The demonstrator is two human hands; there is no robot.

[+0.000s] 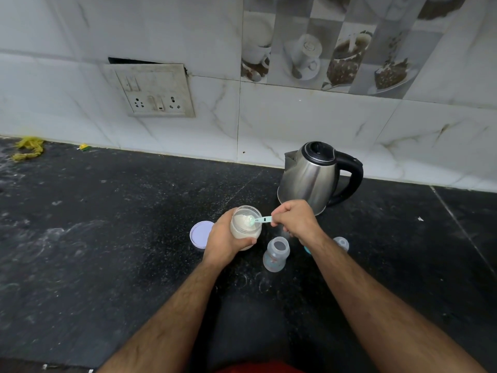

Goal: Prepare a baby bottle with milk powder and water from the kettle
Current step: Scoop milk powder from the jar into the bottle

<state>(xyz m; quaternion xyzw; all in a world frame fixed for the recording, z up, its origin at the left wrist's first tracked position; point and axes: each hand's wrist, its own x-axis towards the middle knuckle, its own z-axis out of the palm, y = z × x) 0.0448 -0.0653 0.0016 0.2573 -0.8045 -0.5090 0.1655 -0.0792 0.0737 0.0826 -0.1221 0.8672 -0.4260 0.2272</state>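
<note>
My left hand (222, 242) grips a clear jar of white milk powder (245, 228), held tilted above the black counter. My right hand (294, 219) pinches the handle of a small teal scoop (259, 220) whose bowl sits in the powder at the jar's mouth. The open baby bottle (276, 253) stands upright on the counter just below and right of the jar. A steel kettle (312, 177) with a black handle and shut lid stands behind my right hand.
The jar's pale purple lid (201, 235) lies on the counter left of my left hand. The bottle's clear cap (341, 243) and a teal part lie right of my right forearm. A wall socket plate (154, 90) is at back left. Yellow scraps (28, 148) lie far left.
</note>
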